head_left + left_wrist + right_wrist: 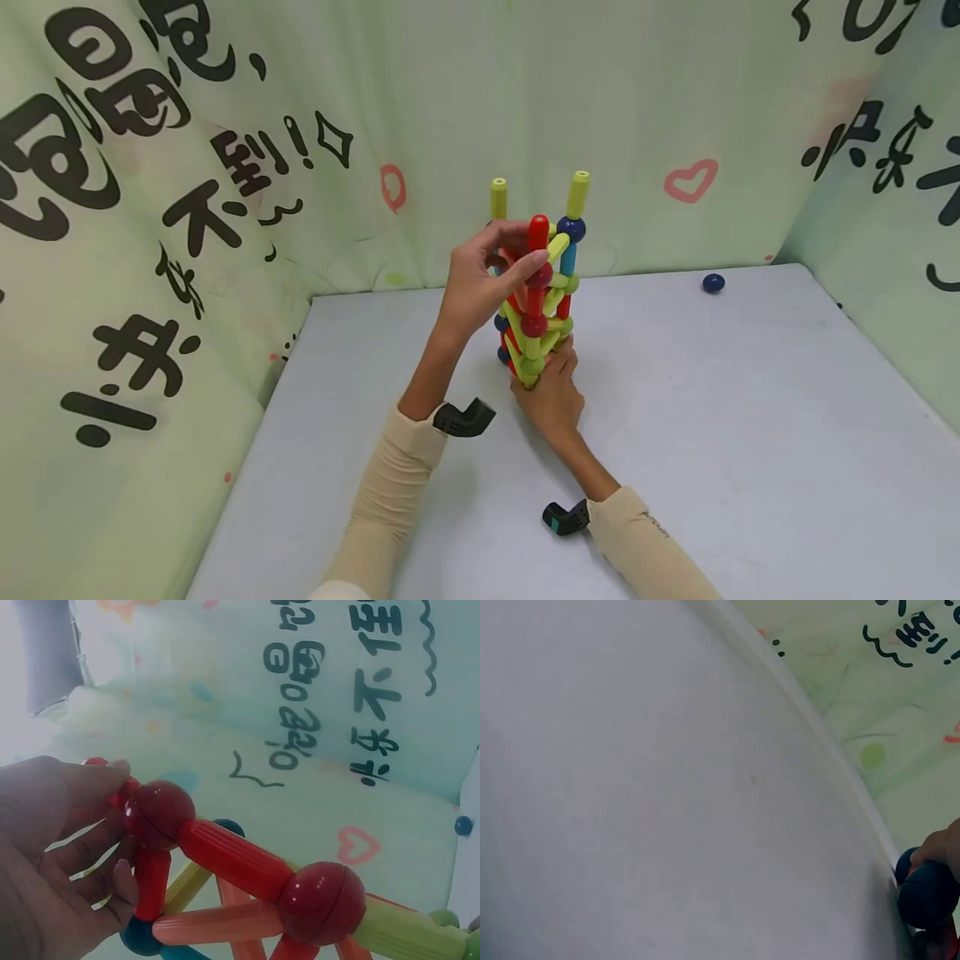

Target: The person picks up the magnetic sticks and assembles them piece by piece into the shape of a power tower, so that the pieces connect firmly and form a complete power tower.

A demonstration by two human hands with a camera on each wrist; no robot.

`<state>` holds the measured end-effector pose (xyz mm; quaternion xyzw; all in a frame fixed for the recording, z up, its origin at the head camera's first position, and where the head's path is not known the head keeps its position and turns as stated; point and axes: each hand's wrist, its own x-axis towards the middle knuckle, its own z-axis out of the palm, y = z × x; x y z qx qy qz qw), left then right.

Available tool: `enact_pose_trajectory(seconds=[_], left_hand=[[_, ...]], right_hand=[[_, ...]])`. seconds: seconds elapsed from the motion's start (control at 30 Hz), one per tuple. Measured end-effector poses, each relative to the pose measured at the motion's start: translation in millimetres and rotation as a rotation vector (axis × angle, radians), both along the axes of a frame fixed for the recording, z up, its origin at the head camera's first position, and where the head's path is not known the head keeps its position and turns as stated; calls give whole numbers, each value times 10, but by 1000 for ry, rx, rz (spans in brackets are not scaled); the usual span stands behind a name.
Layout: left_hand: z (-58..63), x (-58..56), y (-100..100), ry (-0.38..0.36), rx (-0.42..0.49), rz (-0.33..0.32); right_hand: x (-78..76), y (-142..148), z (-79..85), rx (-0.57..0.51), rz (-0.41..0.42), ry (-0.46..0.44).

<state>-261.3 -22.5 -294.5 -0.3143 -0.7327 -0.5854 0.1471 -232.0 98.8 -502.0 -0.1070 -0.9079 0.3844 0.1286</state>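
A tall tower of rods and balls [534,325], in yellow-green, red and blue, stands upright on the table in the head view. My left hand [480,279] is at its top, pinching a short red rod [538,232] between thumb and fingers. That rod sits on a dark red ball [160,814], seen close in the left wrist view. Low on the tower, my right hand [553,400] grips the base, its fingertips partly hidden behind the rods. The right wrist view catches only a finger [941,847] against a dark blue ball [928,896].
Two yellow rods, a left one [498,198] and a right one [577,196], point up from the tower's back corners. A loose dark blue ball [713,283] lies near the far edge of the white table [750,433]. A printed pale green curtain [600,100] hangs behind.
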Motion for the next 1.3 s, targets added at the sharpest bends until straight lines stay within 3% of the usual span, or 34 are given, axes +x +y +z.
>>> enact_pose_trajectory(seconds=[0.2, 0.37, 0.47, 0.53, 0.63, 0.73, 0.83, 0.93, 1.0, 1.1, 1.3], left_hand=[[-32, 3, 15, 23, -5, -19], [-49, -18, 8, 37, 15, -52], [-89, -49, -18, 41, 60, -27], [-131, -89, -45, 35, 114, 17], [-199, -164, -88, -10, 193, 126], [-259, -249, -110, -68, 220, 204], [-300, -323, -98, -120, 192, 201], [-320, -372, -74, -154, 157, 157], [-319, -392, -57, -167, 147, 143], [-311, -420, -42, -170, 137, 148], [-329, -447, -62, -177, 123, 139]], right_hand=[[41, 59, 40, -65, 78, -37], [62, 319, 115, -180, 275, -95], [46, 585, 181, -224, 389, -170], [22, 817, 219, -203, 414, -214], [-69, 1225, 238, -208, 321, -198], [-246, 1662, 181, -239, 88, -104], [-495, 2080, 111, -252, -164, -15], [-756, 2429, 82, -216, -294, -13], [-901, 2612, 102, -166, -294, -54], [-1071, 2828, 173, -56, -222, -121], [-1250, 3037, 256, 103, -50, -237]])
